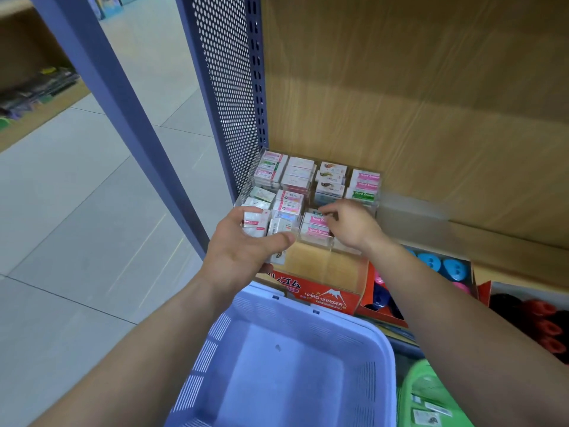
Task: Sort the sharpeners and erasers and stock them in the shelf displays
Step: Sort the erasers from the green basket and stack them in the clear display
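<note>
Stretching both arms forward. Gripping a bunch of white wrapped rectangular erasers (261, 224) in the left hand (243, 251), thumb across them, at the front-left corner of the clear acrylic divided tray (317, 246). Curling the right hand (351, 224) over pink-labelled flat erasers (315, 231) in its front-middle compartment, labels up, long axes running sideways; pinching or merely touching, not showing.
</note>
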Motion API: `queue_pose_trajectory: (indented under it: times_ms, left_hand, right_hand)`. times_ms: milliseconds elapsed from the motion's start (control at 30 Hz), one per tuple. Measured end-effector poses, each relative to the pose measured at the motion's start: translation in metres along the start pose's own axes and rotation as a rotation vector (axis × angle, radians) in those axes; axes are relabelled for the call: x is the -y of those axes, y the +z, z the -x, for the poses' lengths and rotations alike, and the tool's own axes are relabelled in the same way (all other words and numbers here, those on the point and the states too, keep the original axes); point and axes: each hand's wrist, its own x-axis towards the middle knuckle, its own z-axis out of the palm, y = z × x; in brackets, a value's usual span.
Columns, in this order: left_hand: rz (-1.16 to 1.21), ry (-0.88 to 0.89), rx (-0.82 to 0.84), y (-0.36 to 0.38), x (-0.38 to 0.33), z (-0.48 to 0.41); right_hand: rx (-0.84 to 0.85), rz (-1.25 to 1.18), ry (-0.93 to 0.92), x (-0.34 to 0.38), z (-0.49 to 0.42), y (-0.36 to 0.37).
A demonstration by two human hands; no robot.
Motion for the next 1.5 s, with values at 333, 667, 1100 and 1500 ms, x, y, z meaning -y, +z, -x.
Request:
queue_pose_trajectory:
  times_ms: [333,667,1100,1500]
  left_hand:
    - [-0.022,0.029,0.118,0.013,-0.006,0.007]
    - [0.037,0.024,0.267,0.018,-0.012,0.014]
    - [-0.118,-0.004,0.221,0.015,0.004,0.004]
    - [-0.158,-0.004,0.215,0.02,0.018,-0.005]
  right_hand:
    - [0.256,-0.901,-0.124,0.064,0.092,-0.06]
    - [0.248,-1.047,-0.053,0.048,0.109,-0.076]
    - [-0.139,-0.745,0.218,-0.027,0.079,-0.071]
    - [-0.353,-0.408,0.297,-0.036,0.022,-0.032]
